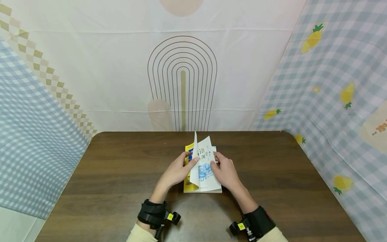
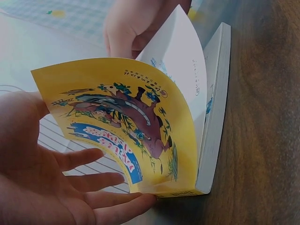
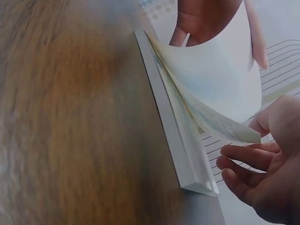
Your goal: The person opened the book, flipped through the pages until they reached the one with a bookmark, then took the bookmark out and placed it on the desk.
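Note:
A thick paperback book (image 1: 208, 185) with a yellow cover stands partly open on the table, its cover and a white leaf lifted. My left hand (image 1: 175, 171) holds the raised front cover (image 2: 183, 136), thumb over its inner side and fingers behind it. In the left wrist view the cover bends in a curve and shows a purple animal drawing and a blue title panel. On the other side, my right hand (image 1: 226, 171) pinches the outer edge of a page (image 3: 220, 121) with blue drawing and writing. The page block (image 3: 164, 108) lies flat beneath.
The dark wood table (image 1: 121, 168) spreads around the book. Behind it hangs a white cloth (image 1: 121, 67) with an arch pattern. Checked cloths (image 1: 320, 107) hang along the sides. Each wrist wears a black strap (image 1: 152, 213) with a small camera.

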Available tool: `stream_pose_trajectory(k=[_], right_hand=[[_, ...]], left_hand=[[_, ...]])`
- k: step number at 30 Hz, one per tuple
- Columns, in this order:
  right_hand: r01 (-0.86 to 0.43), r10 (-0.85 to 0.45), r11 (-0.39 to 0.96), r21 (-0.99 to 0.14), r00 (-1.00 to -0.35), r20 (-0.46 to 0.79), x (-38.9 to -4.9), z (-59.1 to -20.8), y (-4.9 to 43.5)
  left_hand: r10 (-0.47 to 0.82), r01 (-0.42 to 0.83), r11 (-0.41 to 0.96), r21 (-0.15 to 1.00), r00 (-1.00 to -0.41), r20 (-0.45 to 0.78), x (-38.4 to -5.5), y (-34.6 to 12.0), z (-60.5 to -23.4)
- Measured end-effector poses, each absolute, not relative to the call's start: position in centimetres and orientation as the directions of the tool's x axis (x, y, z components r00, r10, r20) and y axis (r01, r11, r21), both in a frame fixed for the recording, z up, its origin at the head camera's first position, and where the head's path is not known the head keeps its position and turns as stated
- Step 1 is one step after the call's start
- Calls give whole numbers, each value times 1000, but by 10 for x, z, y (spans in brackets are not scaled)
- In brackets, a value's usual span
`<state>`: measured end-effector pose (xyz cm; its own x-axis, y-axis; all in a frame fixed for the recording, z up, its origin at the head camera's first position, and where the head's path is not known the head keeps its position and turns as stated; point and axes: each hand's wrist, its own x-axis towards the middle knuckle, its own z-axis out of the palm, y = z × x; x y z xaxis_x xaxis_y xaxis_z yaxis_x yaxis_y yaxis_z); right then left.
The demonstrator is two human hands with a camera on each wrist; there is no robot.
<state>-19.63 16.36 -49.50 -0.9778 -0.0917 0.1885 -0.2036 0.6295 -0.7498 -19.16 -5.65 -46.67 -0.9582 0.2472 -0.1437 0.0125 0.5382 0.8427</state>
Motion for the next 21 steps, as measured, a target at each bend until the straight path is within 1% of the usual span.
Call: stream_pose_trajectory(k=[5,21], right_hand=[[-202,-113,591,-781,-979,168,-195,-491,161],[-152,-238,498,-853,-971,35,-187,-474,156]], left_hand=[[258,14,535,845,-955,-147,-192,-57,-466],[257,7,542,840,-953,-158,-191,-56,-467]])
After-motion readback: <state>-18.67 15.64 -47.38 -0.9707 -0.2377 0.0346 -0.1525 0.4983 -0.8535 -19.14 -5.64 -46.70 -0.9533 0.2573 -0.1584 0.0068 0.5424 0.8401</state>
